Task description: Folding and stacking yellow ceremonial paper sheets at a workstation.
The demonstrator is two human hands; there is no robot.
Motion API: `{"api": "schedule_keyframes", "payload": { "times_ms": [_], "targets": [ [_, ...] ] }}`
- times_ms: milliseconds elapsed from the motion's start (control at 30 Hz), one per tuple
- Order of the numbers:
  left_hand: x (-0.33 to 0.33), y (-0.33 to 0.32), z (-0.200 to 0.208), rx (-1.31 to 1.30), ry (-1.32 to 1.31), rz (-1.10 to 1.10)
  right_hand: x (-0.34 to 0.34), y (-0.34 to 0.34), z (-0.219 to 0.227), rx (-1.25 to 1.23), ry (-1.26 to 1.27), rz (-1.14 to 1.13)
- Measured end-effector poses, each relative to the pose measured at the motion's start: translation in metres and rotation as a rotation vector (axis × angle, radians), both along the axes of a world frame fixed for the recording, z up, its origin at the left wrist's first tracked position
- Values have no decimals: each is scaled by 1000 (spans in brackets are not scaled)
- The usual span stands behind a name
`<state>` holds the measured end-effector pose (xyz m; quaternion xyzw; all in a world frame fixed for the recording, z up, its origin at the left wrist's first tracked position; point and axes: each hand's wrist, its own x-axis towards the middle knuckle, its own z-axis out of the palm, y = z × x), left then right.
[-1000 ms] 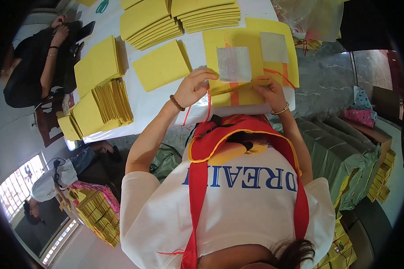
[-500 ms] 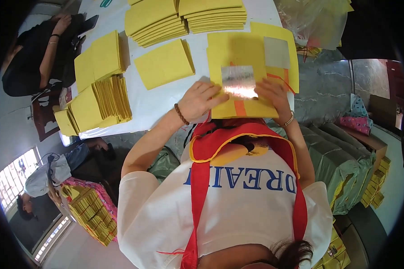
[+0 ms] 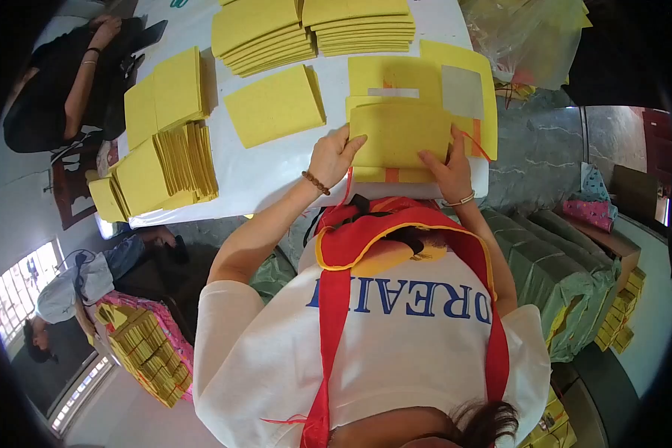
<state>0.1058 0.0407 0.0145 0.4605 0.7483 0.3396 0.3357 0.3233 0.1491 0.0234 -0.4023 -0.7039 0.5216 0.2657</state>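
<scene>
A folded yellow paper piece (image 3: 399, 134) lies at the table's near edge, between my hands. My left hand (image 3: 334, 160) pinches its left edge, thumb on top. My right hand (image 3: 452, 172) grips its right edge, with thumb on the face and fingers along the side. Beneath it lies a larger yellow sheet (image 3: 366, 72) with an orange strip; most of this sheet is covered. A narrow bit of a silvery rectangle (image 3: 393, 92) shows above the folded piece. Behind my right hand is another yellow sheet (image 3: 481, 89) bearing a grey rectangle (image 3: 461, 91).
Stacked yellow folded papers (image 3: 261, 37) stand at the back of the white table (image 3: 291, 160). A single folded piece (image 3: 275, 106) and more bundles (image 3: 168, 97) lie left. Green wrapped bales (image 3: 552, 261) stand right. A person (image 3: 82, 93) sits at the far left.
A yellow paper flap or piece now covers most of the shiny silvery rectangle. My hands have moved from beside that rectangle to the left and right edges of the folded paper.
</scene>
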Motion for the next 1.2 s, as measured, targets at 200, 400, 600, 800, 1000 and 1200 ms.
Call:
{"api": "schedule_keyframes", "payload": {
  "times_ms": [200,400,600,800,1000,1200],
  "targets": [
    [-7,10,-8,-58,-106,38,-4,3,3,90,-101,18],
    [-8,18,0,-108,-367,113,-13,9,5,-88,-130,-41],
    [-4,17,5,-57,-490,207,-16,8,1,-47,-177,-67],
    [-5,12,10,-93,-566,243,-16,9,1,-68,-219,-91],
    [8,18,43,570,648,-40,-21,8,8,-55,-224,-105],
    [37,47,19,375,679,-386,-18,10,-16,117,-209,-124]
  ]
}}
